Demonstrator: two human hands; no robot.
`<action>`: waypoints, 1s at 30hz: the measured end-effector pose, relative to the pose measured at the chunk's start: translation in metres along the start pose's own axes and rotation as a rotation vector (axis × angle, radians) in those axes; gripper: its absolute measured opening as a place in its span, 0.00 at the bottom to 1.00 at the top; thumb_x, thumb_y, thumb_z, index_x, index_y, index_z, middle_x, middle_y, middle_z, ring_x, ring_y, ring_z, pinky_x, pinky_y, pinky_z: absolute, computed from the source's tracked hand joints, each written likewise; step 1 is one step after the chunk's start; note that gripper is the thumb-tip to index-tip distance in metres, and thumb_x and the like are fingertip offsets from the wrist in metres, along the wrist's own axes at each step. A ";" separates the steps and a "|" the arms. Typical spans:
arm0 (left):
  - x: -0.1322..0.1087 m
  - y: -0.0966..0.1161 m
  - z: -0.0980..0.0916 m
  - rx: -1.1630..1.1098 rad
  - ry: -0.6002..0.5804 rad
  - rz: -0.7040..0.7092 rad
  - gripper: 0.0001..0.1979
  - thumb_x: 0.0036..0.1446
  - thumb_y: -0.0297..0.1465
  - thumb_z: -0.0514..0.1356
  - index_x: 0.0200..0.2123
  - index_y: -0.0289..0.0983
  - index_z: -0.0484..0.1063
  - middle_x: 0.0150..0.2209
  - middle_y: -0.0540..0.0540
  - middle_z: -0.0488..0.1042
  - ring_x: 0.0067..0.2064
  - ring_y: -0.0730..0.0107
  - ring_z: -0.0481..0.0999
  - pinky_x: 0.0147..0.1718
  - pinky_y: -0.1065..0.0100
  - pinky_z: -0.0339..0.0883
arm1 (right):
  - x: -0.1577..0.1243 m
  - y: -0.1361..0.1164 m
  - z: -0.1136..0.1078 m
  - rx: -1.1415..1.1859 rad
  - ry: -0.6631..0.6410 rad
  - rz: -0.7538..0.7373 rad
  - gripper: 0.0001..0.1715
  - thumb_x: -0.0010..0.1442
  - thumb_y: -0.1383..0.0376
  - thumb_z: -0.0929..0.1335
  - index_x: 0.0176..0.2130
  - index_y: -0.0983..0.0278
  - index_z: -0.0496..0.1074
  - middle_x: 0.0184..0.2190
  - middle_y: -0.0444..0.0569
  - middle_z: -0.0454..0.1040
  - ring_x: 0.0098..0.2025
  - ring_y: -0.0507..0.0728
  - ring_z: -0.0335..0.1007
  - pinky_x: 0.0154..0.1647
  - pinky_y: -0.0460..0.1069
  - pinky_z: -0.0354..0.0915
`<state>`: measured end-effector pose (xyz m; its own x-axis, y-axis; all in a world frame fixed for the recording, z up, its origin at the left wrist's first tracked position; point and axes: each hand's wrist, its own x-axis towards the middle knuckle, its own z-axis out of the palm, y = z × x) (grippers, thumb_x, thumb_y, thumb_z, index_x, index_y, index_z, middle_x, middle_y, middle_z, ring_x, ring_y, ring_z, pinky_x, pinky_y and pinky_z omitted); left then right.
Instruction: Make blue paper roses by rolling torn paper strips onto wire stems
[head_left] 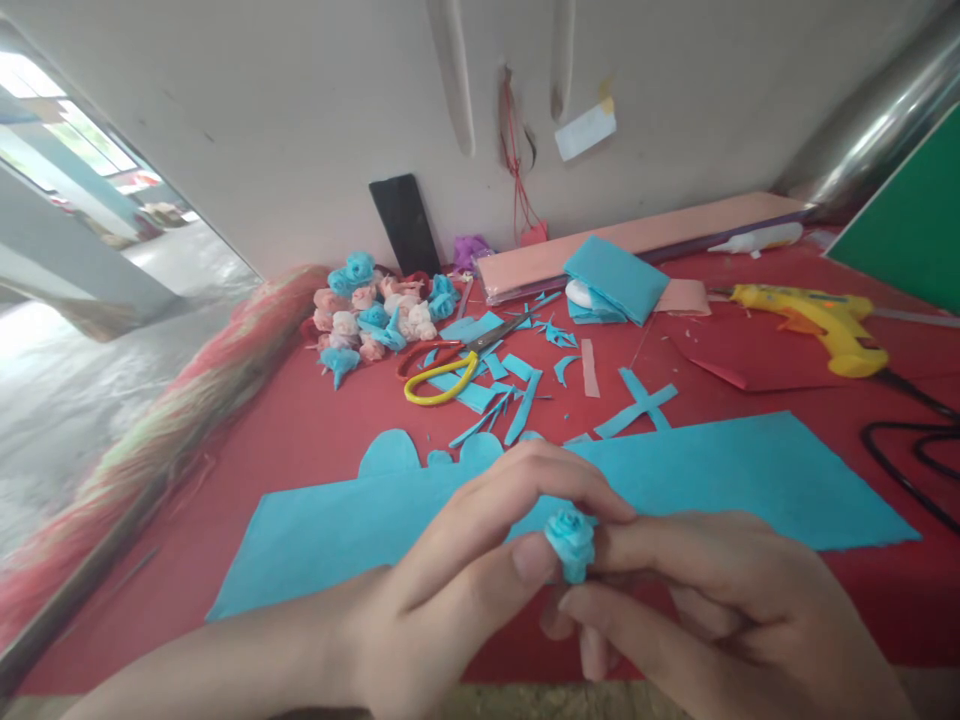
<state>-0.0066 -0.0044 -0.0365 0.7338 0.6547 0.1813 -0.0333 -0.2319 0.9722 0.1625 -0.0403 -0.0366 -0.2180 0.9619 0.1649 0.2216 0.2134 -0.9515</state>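
A small blue crepe paper rose [571,543] is held between my two hands, over the front part of the red table. My left hand [480,570] curves round it, with the thumb against its left side and the fingers arched over behind. From the right, the thumb and fingers of my right hand [697,600] pinch at its lower right side. The rose's base is hidden by the fingers. Beneath my hands a long strip of blue crepe paper [322,545] lies flat, with several rounded blue paper petals [388,455] along its far edge.
Scissors [457,365] lie among blue scraps. Behind them sit a heap of pink, white and blue paper roses [375,315] and a leaning black phone [407,225]. Folded blue paper [619,280] and a yellow glue gun [817,315] with a black cord are at the right.
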 end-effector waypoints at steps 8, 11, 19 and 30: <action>-0.001 -0.002 0.000 -0.037 -0.007 -0.006 0.16 0.67 0.38 0.45 0.49 0.39 0.67 0.46 0.44 0.67 0.46 0.66 0.67 0.45 0.66 0.62 | -0.002 0.001 0.001 0.010 0.018 0.000 0.12 0.48 0.77 0.73 0.21 0.61 0.77 0.15 0.37 0.75 0.17 0.46 0.73 0.21 0.32 0.66; 0.000 -0.002 -0.001 -0.047 -0.016 0.008 0.15 0.67 0.37 0.46 0.49 0.39 0.67 0.45 0.44 0.67 0.46 0.65 0.67 0.46 0.65 0.63 | -0.001 0.000 0.001 0.012 0.015 0.015 0.12 0.48 0.77 0.73 0.22 0.60 0.77 0.15 0.37 0.75 0.17 0.45 0.73 0.22 0.32 0.66; 0.000 -0.005 0.002 -0.114 0.043 -0.060 0.15 0.66 0.39 0.48 0.47 0.38 0.68 0.41 0.46 0.66 0.36 0.70 0.68 0.41 0.65 0.65 | 0.002 0.005 0.002 0.063 -0.008 0.091 0.13 0.49 0.73 0.71 0.17 0.61 0.74 0.14 0.37 0.74 0.18 0.46 0.72 0.22 0.34 0.67; 0.001 -0.008 0.004 -0.232 0.025 -0.112 0.14 0.66 0.39 0.47 0.47 0.38 0.65 0.28 0.50 0.66 0.31 0.70 0.66 0.36 0.67 0.62 | 0.003 0.012 0.005 0.112 -0.038 0.167 0.13 0.52 0.70 0.69 0.18 0.62 0.71 0.14 0.40 0.73 0.19 0.48 0.72 0.22 0.37 0.68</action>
<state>-0.0024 -0.0050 -0.0446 0.7247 0.6854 0.0713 -0.1095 0.0123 0.9939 0.1591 -0.0354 -0.0487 -0.2229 0.9748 -0.0051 0.1506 0.0293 -0.9882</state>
